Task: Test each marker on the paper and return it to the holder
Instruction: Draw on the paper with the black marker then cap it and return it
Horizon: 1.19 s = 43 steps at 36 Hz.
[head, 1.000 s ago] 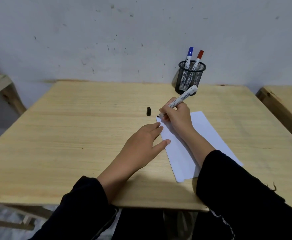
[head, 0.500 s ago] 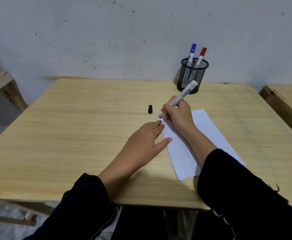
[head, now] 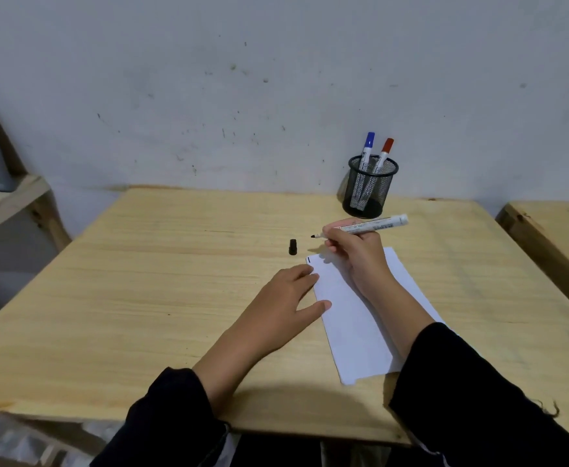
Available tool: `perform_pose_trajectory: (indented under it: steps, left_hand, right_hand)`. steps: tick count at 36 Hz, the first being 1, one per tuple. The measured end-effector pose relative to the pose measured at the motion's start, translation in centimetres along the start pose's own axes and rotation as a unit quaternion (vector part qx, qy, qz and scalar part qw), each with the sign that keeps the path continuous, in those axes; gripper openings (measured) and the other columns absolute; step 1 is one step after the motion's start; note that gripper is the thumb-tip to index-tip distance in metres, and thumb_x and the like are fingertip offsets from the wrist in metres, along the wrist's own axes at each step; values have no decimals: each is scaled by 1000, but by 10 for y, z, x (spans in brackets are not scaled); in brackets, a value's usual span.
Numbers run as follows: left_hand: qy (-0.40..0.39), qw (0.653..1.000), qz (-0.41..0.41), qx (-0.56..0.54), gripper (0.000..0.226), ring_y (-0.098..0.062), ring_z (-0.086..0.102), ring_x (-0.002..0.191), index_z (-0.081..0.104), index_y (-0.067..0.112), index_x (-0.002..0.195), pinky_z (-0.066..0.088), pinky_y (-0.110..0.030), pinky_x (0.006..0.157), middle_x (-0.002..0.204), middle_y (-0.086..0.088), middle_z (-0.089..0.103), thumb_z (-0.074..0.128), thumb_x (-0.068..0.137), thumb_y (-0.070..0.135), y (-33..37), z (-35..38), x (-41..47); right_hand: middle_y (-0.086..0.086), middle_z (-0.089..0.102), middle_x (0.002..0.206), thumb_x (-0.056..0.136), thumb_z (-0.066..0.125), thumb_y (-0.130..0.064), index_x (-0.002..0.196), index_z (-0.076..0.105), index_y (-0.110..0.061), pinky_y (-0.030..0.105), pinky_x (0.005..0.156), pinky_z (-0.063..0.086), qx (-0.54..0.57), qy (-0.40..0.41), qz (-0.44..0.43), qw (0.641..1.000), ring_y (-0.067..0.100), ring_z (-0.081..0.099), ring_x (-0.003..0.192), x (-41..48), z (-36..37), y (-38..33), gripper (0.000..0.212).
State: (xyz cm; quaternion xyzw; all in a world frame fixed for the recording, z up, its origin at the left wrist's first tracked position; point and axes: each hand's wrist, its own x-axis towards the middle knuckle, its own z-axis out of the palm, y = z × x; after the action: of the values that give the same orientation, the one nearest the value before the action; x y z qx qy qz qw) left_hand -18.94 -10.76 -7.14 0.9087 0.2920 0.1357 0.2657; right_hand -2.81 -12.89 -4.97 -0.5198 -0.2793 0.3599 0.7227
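My right hand (head: 357, 254) grips an uncapped black marker (head: 374, 225), held nearly level above the table with its tip pointing left, off the paper. A white sheet of paper (head: 353, 325) lies under both hands, with a short black stroke (head: 309, 260) at its far left corner. My left hand (head: 283, 301) rests flat, fingers spread, on the paper's left edge. The marker's black cap (head: 292, 247) lies on the table just left of the tip. A black mesh holder (head: 369, 187) at the back holds a blue-capped marker (head: 368, 146) and a red-capped marker (head: 385, 153).
The wooden table (head: 141, 298) ends at a grey wall behind the holder. A second wooden table (head: 552, 237) stands to the right across a narrow gap. A wooden shelf (head: 3, 203) sits at the left.
My right hand has lifted the marker off the paper and tilted it level, leaving a short black stroke at the corner. My left hand has stayed on the sheet.
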Motion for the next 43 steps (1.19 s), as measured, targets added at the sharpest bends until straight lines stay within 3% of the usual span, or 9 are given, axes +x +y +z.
perform_pose_trajectory:
  steps: [6, 11, 17, 21, 24, 26, 28, 34, 43]
  left_hand:
    - [7, 999, -3, -44, 39, -5, 48, 118, 59, 16, 125, 38, -16, 96, 128, 11, 50, 56, 92, 36, 0, -11, 4]
    - [116, 991, -21, -68, 28, -6, 54, 106, 62, 11, 117, 35, -1, 80, 113, 10, 53, 56, 92, 22, -3, -23, 19]
    - [124, 989, -63, -46, 36, -16, 53, 115, 56, 10, 128, 41, -24, 94, 124, 0, 52, 52, 94, 22, -6, -32, 50]
    - [106, 992, -74, 5, 28, -25, 57, 106, 62, 7, 118, 43, -29, 86, 113, -9, 58, 51, 93, 15, -7, -30, 62]
    - [157, 983, -89, -33, 19, -25, 61, 96, 67, 4, 104, 48, -27, 80, 102, -11, 62, 55, 89, 8, -4, -30, 64]
    - [208, 952, -115, -190, 14, -19, 63, 82, 67, 2, 98, 51, -16, 66, 93, -11, 65, 58, 87, 1, 7, -33, 60]
    - [223, 885, -134, -386, 12, -15, 61, 75, 65, -1, 98, 50, -10, 55, 86, -10, 65, 60, 87, -2, 20, -38, 56]
    - [166, 763, -130, -611, 10, -9, 68, 80, 68, 6, 93, 54, -9, 68, 87, -3, 71, 64, 86, 1, 44, -41, 54]
    - [112, 727, -100, -670, 13, -7, 71, 76, 67, 1, 97, 56, -13, 78, 91, -8, 71, 62, 86, -1, 62, -38, 52]
  right_hand:
    - [4, 62, 68, 78, 65, 7, 79, 62, -2, 13, 53, 47, 11, 8, -15, 1000, 6, 55, 53, -3, -7, -20, 10]
    - [-4, 63, 55, 79, 63, 8, 76, 62, -4, 12, 51, 47, 18, 6, -17, 1000, 5, 53, 48, -6, -19, -37, 13]
    - [-3, 62, 55, 80, 64, 7, 77, 62, -4, 13, 52, 48, 17, 11, -23, 1000, 5, 53, 47, -14, -29, -47, 11]
    - [-3, 61, 56, 80, 63, 6, 78, 62, -4, 13, 53, 48, 16, 11, -26, 999, 6, 53, 49, -20, -32, -53, 10]
    - [0, 61, 59, 80, 64, 6, 78, 63, -4, 13, 54, 49, 13, 8, -30, 999, 6, 54, 50, -23, -32, -56, 10]
    - [3, 60, 61, 80, 64, 6, 79, 63, -3, 13, 54, 49, 18, 8, -31, 999, 6, 54, 50, -25, -32, -57, 9]
    - [4, 59, 62, 80, 63, 6, 79, 62, -3, 13, 53, 49, 29, 6, -31, 999, 6, 54, 50, -27, -31, -58, 9]
    - [2, 60, 60, 81, 64, 5, 76, 62, -6, 14, 53, 48, 57, 6, -42, 997, 7, 55, 54, -29, -25, -62, 12]
    - [0, 61, 58, 81, 63, 6, 75, 62, -7, 13, 54, 49, 61, -2, -68, 996, 5, 56, 51, -33, -24, -67, 14]
